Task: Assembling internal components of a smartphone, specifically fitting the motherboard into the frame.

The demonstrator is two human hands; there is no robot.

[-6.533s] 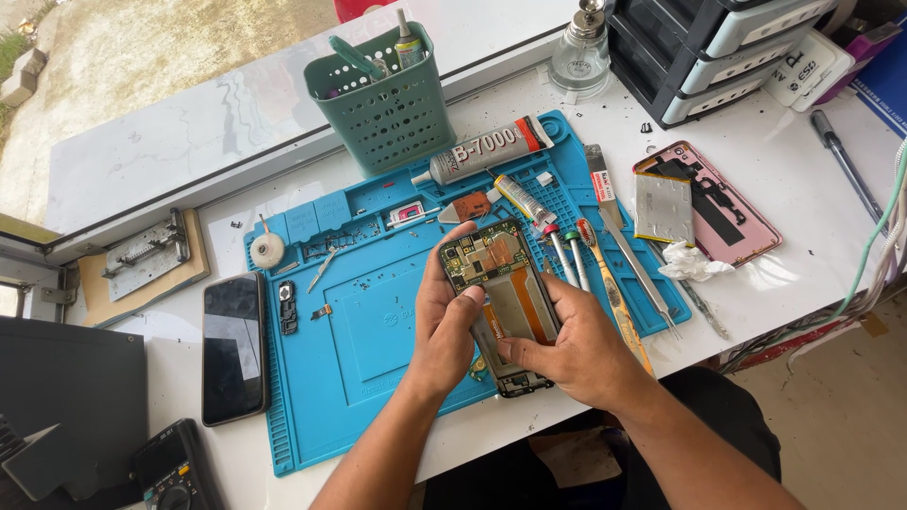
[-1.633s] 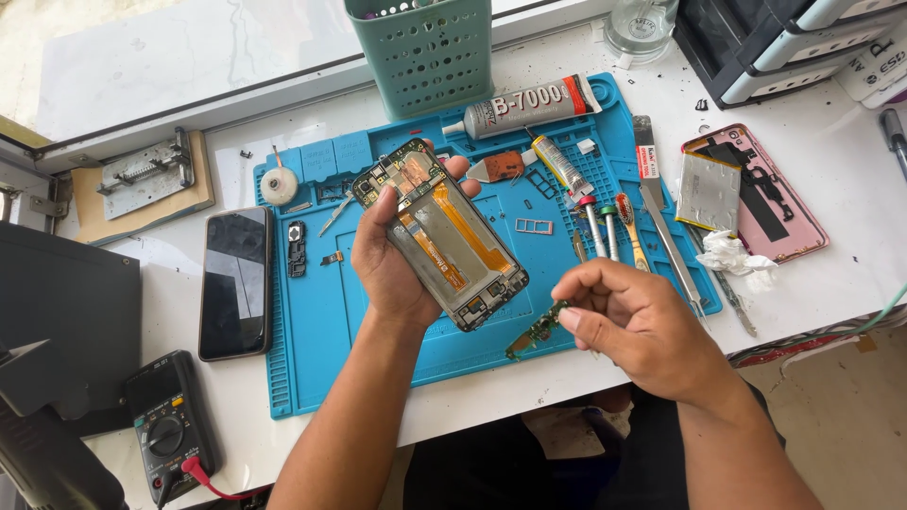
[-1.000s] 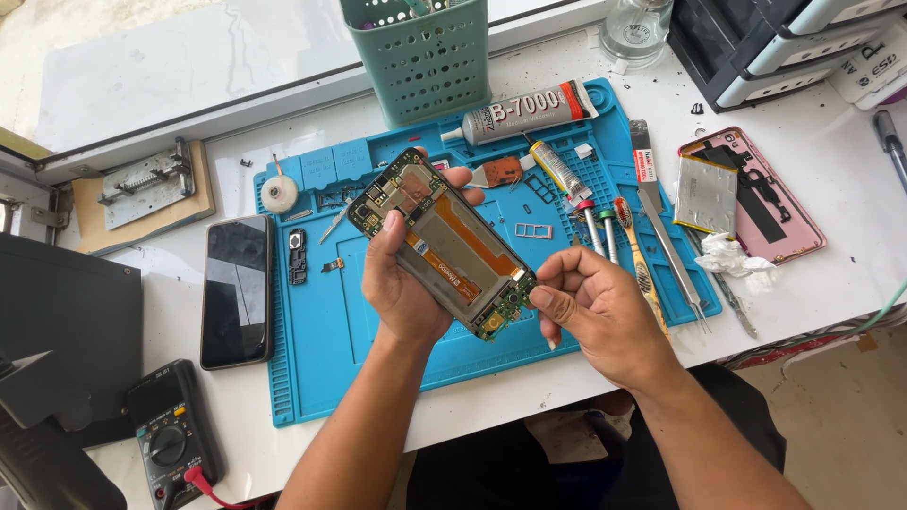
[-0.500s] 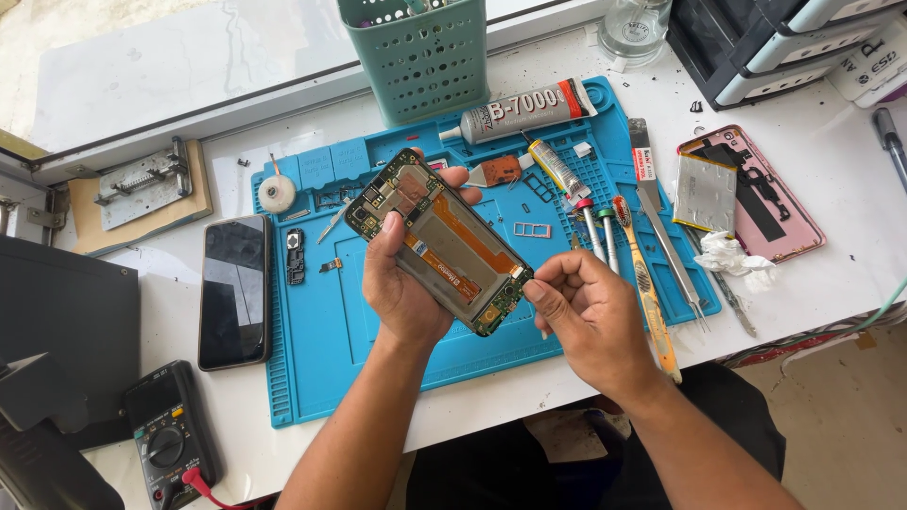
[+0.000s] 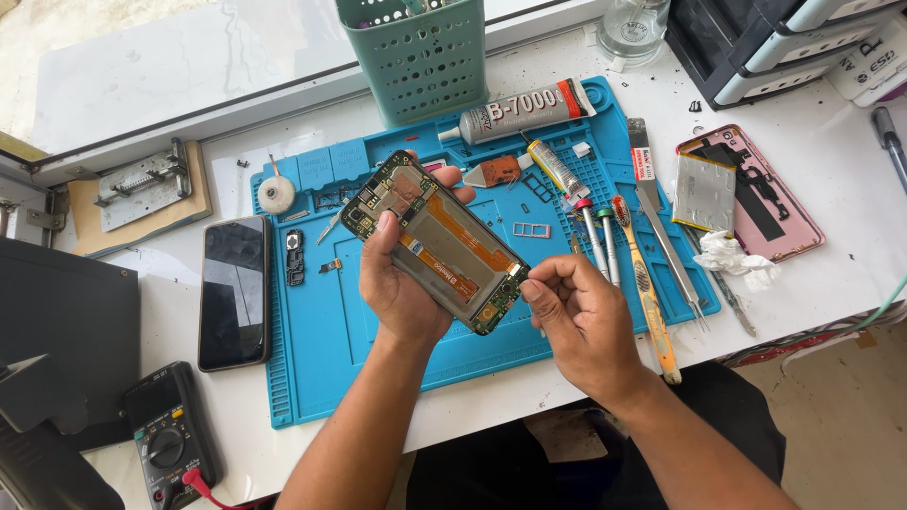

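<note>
Left hand: the left hand point(image 5: 402, 283), centre of the frame, is curled around the opened phone point(image 5: 435, 241), thumb on the near long edge and fingertips showing past the far edge; it grips the phone from behind.
Opened phone: held above the blue mat point(image 5: 321, 340), tilted with its upper end toward the upper left of the frame; circuit boards show at both ends and a bare metal bay in the middle.
Right hand: the right hand point(image 5: 581, 321), just right of centre, is nearly closed, thumb and forefinger pinched together at the phone's lower right corner; whether a small part sits between them I cannot tell.
Right of the mat: a toothbrush point(image 5: 645, 288), tweezers point(image 5: 666, 236) and screwdrivers point(image 5: 595, 241) lie side by side; a glue tube point(image 5: 520, 110) lies above them.
Far right: a pink back cover point(image 5: 765, 194) with a silver battery point(image 5: 704, 192) on it rests on the white surface point(image 5: 812, 283).
Left side: a dark phone point(image 5: 233, 291) lies beside the mat; a multimeter point(image 5: 170, 434) sits at the lower left.
Top centre: a green basket point(image 5: 416, 57).
</note>
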